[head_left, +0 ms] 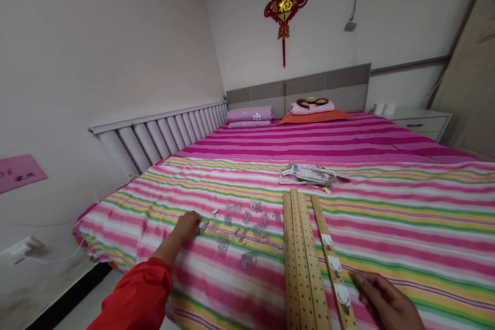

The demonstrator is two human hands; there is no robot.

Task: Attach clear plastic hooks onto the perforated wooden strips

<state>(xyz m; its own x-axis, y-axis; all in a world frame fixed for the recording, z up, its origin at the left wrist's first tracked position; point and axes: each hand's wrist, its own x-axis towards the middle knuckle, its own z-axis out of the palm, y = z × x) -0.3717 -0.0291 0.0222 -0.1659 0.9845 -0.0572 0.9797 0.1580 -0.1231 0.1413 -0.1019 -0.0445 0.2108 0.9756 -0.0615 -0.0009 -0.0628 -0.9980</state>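
My left hand (188, 226) reaches over the striped sheet at the left end of a scatter of small clear plastic pieces (247, 216). Its fingers curl down beside one clear piece, and what they hold, if anything, is hidden. To the right, my right hand (389, 301) rests near the bed's front with fingers partly bent and apart, nothing visible in them. Just left of it lies a narrow perforated wooden strip (323, 224) bearing three white hooks (335, 265). Several more perforated wooden strips (303, 258) lie side by side, left of that one.
Behind the strips lies a pile of clear packaging (309, 174). A small white piece (215, 212) sits by the clear ones. A white radiator (162, 131) lines the bed's left side. Folded bedding (249, 114) and a headboard (325, 82) are at the far end.
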